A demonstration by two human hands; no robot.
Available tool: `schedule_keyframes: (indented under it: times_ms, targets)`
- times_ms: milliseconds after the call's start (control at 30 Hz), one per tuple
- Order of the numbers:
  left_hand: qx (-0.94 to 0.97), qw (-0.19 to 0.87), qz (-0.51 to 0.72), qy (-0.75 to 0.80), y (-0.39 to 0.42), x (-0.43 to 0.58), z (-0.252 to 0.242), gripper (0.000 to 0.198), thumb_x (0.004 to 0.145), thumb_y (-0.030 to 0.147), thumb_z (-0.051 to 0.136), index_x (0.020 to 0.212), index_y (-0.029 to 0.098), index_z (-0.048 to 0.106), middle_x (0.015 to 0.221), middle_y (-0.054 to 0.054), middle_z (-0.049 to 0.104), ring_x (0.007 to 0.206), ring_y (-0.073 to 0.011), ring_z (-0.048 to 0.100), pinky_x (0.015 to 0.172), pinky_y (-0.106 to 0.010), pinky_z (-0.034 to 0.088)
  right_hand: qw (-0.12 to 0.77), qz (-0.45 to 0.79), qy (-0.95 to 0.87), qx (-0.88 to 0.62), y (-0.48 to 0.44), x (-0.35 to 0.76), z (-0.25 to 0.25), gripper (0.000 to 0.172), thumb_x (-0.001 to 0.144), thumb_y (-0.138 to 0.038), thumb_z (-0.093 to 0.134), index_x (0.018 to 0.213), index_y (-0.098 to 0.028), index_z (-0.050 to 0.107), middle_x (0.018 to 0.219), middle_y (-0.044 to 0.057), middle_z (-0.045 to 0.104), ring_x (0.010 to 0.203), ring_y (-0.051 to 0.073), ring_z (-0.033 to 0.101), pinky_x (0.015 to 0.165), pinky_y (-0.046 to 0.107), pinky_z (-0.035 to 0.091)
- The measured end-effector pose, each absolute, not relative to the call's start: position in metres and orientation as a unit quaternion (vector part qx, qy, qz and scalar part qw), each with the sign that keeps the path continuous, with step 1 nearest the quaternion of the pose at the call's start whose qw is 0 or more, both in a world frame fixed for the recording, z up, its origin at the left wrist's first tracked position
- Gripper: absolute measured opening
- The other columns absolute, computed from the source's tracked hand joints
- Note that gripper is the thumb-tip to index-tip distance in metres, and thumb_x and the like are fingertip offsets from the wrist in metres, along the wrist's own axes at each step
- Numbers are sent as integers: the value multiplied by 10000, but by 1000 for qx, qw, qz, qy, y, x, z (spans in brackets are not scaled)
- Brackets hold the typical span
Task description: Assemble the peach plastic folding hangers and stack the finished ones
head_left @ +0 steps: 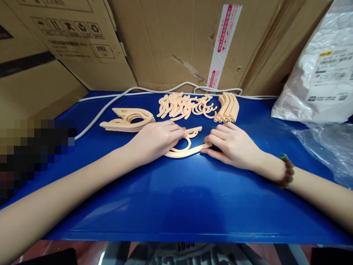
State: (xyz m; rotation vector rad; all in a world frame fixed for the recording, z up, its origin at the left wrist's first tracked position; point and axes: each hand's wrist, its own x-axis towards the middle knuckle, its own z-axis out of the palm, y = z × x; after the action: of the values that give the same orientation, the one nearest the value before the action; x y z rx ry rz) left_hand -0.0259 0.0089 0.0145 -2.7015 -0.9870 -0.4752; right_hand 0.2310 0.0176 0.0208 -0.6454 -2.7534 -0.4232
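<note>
In the head view, a beige plastic hanger piece with a curved bar and a ring-shaped loop lies at the middle of the blue table. My left hand is closed over its left part, hiding that end. Thumb and fingers of my right hand pinch the tip of the bar on the right. Just behind sits a stack of similar beige pieces, to the left of a heap of small beige hooks. Several curved beige arms stand side by side at the right of the hooks.
Cardboard boxes form a wall behind the blue table. A white cable runs along the back. At the right stand a white plastic bag with a label and some clear film. A blurred patch covers the left edge.
</note>
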Motion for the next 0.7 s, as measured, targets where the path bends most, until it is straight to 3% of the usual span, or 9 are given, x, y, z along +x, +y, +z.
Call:
schedule_keyframes:
  times_ms: [700]
  targets:
    - [-929,109,-151,-319,10,-28,12,262,978,190,423,1057,122,663,1036,-115,707,894,-215,657,706,-305,525,133,-131,-955,-229,18,232,20,363,995,-414,400,853,-163,622,771,46,610,727,179,484,722,310,317]
